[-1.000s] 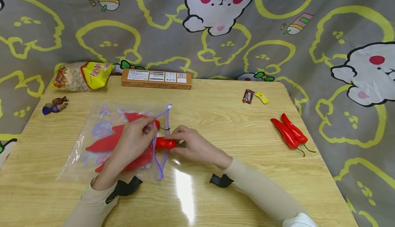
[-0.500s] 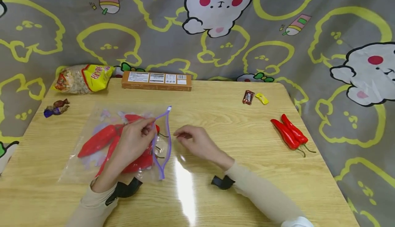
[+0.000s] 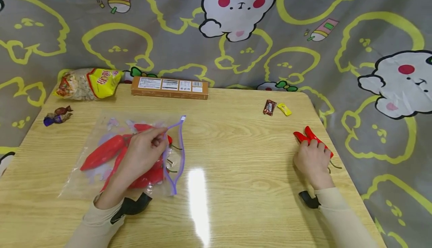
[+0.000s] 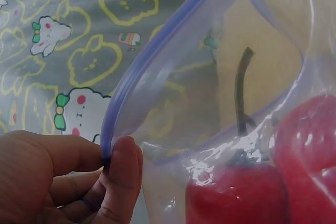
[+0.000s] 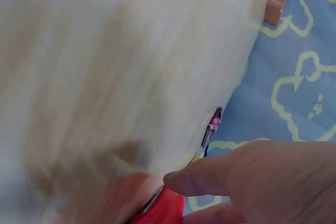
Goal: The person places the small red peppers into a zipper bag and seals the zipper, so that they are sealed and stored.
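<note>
My left hand (image 3: 143, 152) pinches the purple zip edge of a clear zip bag (image 3: 89, 135) at the left of the table. In the left wrist view, thumb and finger hold the purple rim (image 4: 128, 87), and the bag's mouth gapes. Several red peppers (image 3: 104, 152) lie inside, some with stems towards the opening. Over at the right, my right hand (image 3: 313, 162) reaches over two more red peppers (image 3: 298, 136), its fingers bent down onto them. A red pepper (image 5: 167, 208) shows between thumb and finger in the blurred right wrist view; the hand hides most of it.
A yellow snack bag (image 3: 89, 84) and a long brown box (image 3: 170, 87) stand along the back edge. Wrapped candies (image 3: 58, 115) lie at the far left. A brown packet (image 3: 269, 107) and a yellow packet (image 3: 284, 109) lie at the back right.
My right hand let go of a pepper at the bag's mouth, drew back, then moved right onto the two loose peppers. That pepper now lies inside the bag. My left hand stays at the rim.
</note>
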`<state>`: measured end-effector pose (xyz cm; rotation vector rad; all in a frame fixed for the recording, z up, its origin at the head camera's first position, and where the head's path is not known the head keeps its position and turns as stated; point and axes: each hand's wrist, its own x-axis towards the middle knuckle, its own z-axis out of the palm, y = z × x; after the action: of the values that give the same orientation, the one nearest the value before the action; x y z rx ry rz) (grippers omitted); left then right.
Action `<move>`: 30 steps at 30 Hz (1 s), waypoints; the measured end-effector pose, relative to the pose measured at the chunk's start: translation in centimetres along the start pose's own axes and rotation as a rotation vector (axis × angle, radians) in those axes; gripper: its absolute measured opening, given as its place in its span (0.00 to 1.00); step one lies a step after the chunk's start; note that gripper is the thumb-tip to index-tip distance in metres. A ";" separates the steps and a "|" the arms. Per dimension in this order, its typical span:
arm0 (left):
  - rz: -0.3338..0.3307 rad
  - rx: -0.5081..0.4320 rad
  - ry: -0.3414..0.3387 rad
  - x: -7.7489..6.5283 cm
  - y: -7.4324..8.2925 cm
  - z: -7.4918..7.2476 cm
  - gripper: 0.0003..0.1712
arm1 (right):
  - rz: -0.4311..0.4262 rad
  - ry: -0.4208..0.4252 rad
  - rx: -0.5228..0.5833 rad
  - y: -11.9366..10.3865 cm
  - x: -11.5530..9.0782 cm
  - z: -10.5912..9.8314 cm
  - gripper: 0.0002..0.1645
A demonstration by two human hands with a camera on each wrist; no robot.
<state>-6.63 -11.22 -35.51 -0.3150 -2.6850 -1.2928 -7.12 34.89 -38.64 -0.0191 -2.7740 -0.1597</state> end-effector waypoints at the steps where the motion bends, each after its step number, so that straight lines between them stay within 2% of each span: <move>1: -0.001 0.000 0.002 0.0 0.0 0.0 0.19 | -0.002 -0.021 0.010 0.1 -0.1 0.0 0.07; 4: 0.000 -0.001 0.005 0.0 0.0 0.0 0.19 | 0.020 -0.072 0.086 0.1 0.1 0.1 0.05; 8: 0.001 0.007 0.002 0.0 0.0 0.0 0.19 | 0.078 -0.139 0.189 0.6 0.5 0.4 0.14; 12: 0.005 0.016 -0.006 0.1 0.0 0.0 0.19 | 0.110 -0.246 0.201 1.0 0.5 0.2 0.20; 15: 0.009 0.013 -0.015 0.2 0.1 0.0 0.19 | 0.098 -0.310 0.216 -0.1 0.7 -0.7 0.26; 17: 0.013 0.011 -0.020 0.3 0.1 0.0 0.19 | 0.076 -0.338 0.300 -1.9 1.0 -1.6 0.28; 19: 0.022 0.010 -0.019 0.3 0.1 0.0 0.19 | 0.014 -0.363 0.441 -4.5 1.3 -2.8 0.27; 21: 0.025 0.012 -0.016 0.3 0.1 -0.1 0.19 | -0.090 -0.369 0.625 -7.6 1.4 -3.7 0.22; 24: 0.025 0.012 -0.015 0.3 0.1 0.0 0.19 | -0.242 -0.445 0.866 -12.4 1.1 -4.6 0.20; 26: 0.019 0.009 -0.021 0.1 0.1 0.0 0.19 | -0.301 -0.501 0.999 -15.4 0.8 -4.8 0.19; 30: 0.009 0.007 -0.033 0.0 0.1 0.2 0.19 | -0.347 -0.626 1.138 -20.1 0.7 -4.9 0.18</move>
<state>-6.58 -10.99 -35.56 -0.3496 -2.7115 -1.2864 -6.74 14.37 -36.03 0.8050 -2.9629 1.5525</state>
